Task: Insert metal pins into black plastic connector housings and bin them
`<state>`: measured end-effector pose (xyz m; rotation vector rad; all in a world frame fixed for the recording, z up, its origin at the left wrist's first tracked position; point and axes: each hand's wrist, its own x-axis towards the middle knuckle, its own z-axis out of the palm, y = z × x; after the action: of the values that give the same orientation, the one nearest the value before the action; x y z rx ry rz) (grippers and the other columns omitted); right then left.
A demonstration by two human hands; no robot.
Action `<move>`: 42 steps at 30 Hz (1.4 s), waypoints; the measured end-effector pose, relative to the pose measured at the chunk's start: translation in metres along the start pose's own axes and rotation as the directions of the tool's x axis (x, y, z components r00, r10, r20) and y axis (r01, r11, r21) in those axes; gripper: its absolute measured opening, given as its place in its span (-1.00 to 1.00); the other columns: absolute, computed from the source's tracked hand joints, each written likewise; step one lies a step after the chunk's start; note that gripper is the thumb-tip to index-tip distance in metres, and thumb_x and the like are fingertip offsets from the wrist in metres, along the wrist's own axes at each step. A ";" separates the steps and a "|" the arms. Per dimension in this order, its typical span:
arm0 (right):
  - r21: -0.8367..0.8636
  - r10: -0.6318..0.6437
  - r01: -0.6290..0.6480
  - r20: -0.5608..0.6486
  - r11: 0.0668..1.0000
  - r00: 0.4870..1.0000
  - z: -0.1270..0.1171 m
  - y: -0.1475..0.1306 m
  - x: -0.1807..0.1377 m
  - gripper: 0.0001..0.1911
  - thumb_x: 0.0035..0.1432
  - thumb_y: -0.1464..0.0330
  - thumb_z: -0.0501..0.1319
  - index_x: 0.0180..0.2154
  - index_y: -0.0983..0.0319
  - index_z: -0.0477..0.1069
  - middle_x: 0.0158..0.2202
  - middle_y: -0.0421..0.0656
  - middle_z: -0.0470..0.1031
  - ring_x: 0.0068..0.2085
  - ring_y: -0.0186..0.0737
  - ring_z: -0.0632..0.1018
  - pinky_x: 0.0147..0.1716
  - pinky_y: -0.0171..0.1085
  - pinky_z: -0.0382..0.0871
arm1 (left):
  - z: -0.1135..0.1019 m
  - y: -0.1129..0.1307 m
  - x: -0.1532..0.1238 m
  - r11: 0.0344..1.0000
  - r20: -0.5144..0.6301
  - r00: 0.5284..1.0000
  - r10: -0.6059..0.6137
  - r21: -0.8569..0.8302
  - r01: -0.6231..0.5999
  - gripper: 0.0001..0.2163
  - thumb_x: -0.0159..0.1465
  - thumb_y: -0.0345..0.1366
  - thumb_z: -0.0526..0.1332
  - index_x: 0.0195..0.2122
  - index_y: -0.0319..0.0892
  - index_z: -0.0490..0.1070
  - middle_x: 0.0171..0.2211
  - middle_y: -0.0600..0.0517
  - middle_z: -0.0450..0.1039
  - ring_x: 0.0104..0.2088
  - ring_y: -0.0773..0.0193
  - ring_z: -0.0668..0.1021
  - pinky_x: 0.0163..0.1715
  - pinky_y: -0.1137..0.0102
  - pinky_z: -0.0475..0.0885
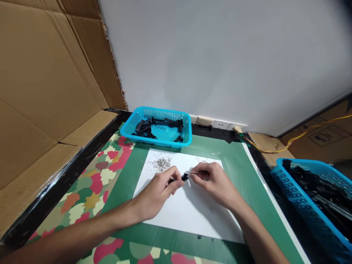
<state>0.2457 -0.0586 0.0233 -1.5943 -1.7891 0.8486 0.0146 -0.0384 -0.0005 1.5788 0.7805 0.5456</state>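
Observation:
My left hand (165,185) is closed around a small black plastic part (184,177), whose end sticks out past the fingertips. Just right of it, my right hand (210,179) pinches a thin metal tool like tweezers (195,172), its tip pointing at the black part. Whether the tip touches the part is too small to tell. Both hands are over a white sheet (189,216). Beyond the left hand lies a pile of tiny bent metal pieces (162,164), and a smaller scatter (201,159) lies behind the right hand.
A blue basket (156,140) with black plastic parts stands at the back. Another blue basket (305,194), full of dark parts, is on the right. Cardboard (49,66) rises at left. A power socket (220,125) and yellow cable (291,141) lie along the wall.

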 end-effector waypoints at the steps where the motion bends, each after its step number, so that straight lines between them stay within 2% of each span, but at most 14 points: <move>1: -0.010 0.001 -0.001 0.001 1.000 1.000 0.001 0.000 0.000 -0.79 0.20 0.38 0.27 -0.40 0.26 0.68 -0.44 -0.09 0.64 -0.39 -0.16 0.56 -0.37 -0.25 0.40 | 0.000 0.001 0.000 1.000 0.000 1.000 -0.001 0.019 0.001 -0.67 0.54 0.04 0.18 -0.20 -0.12 0.35 -0.43 0.17 0.25 -0.41 0.33 0.28 -0.39 0.40 0.14; 12: -0.145 -0.002 -0.002 -0.025 0.989 1.000 0.013 0.004 -0.001 -0.80 0.14 0.50 0.27 -0.30 0.26 0.71 -0.45 -0.15 0.61 -0.43 -0.21 0.51 -0.37 -0.25 0.28 | 0.001 0.001 0.002 0.999 -0.014 1.000 0.011 0.043 -0.010 -0.69 0.53 0.01 0.21 -0.21 -0.13 0.36 -0.44 0.17 0.27 -0.42 0.32 0.31 -0.39 0.40 0.17; 20: -0.160 -0.011 0.010 -0.010 0.987 1.000 0.012 0.002 -0.001 -0.80 0.14 0.51 0.26 -0.37 0.25 0.68 -0.49 -0.17 0.56 -0.46 -0.23 0.45 -0.40 -0.23 0.20 | 0.001 0.002 0.001 0.998 -0.013 1.000 0.018 0.058 -0.017 -0.69 0.52 0.00 0.21 -0.23 -0.13 0.36 -0.44 0.16 0.27 -0.43 0.32 0.29 -0.40 0.40 0.16; 27: -0.176 -0.019 0.018 -0.005 0.984 1.000 0.011 0.000 -0.003 -0.79 0.15 0.52 0.25 -0.38 0.26 0.69 -0.50 -0.19 0.51 -0.45 -0.23 0.43 -0.39 -0.23 0.19 | 0.001 0.001 0.002 0.999 -0.007 1.000 0.020 0.044 -0.020 -0.69 0.54 -0.01 0.19 -0.22 -0.13 0.35 -0.43 0.16 0.28 -0.41 0.32 0.31 -0.39 0.40 0.18; 32: -0.169 -0.019 0.014 -0.023 0.986 1.000 0.012 -0.001 -0.003 -0.75 0.13 0.56 0.24 -0.35 0.24 0.71 -0.46 -0.17 0.56 -0.42 -0.23 0.46 -0.36 -0.23 0.22 | 0.000 -0.001 0.003 0.999 -0.004 1.000 0.022 0.027 -0.022 -0.64 0.55 0.06 0.15 -0.25 -0.12 0.30 -0.43 0.16 0.28 -0.41 0.31 0.32 -0.39 0.40 0.18; 38: -0.169 -0.042 0.039 -0.011 0.985 0.999 0.012 0.000 -0.003 -0.72 0.16 0.56 0.22 -0.45 0.23 0.67 -0.48 -0.17 0.55 -0.45 -0.23 0.45 -0.40 -0.23 0.20 | 0.000 -0.003 0.003 1.000 -0.018 1.000 0.018 0.025 -0.018 -0.62 0.54 0.08 0.15 -0.27 -0.12 0.27 -0.44 0.15 0.28 -0.43 0.32 0.31 -0.40 0.42 0.17; 42: -0.155 -0.051 0.048 -0.018 0.987 0.999 0.013 0.002 -0.003 -0.72 0.17 0.56 0.22 -0.38 0.23 0.70 -0.47 -0.17 0.57 -0.44 -0.22 0.48 -0.39 -0.24 0.21 | -0.001 -0.002 0.002 0.999 -0.014 1.000 0.017 0.032 -0.016 -0.63 0.55 0.07 0.14 -0.26 -0.12 0.28 -0.44 0.15 0.29 -0.43 0.32 0.32 -0.41 0.42 0.18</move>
<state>0.2377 -0.0623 0.0137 -1.6412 -1.9108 0.6807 0.0150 -0.0356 -0.0019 1.6137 0.7909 0.5592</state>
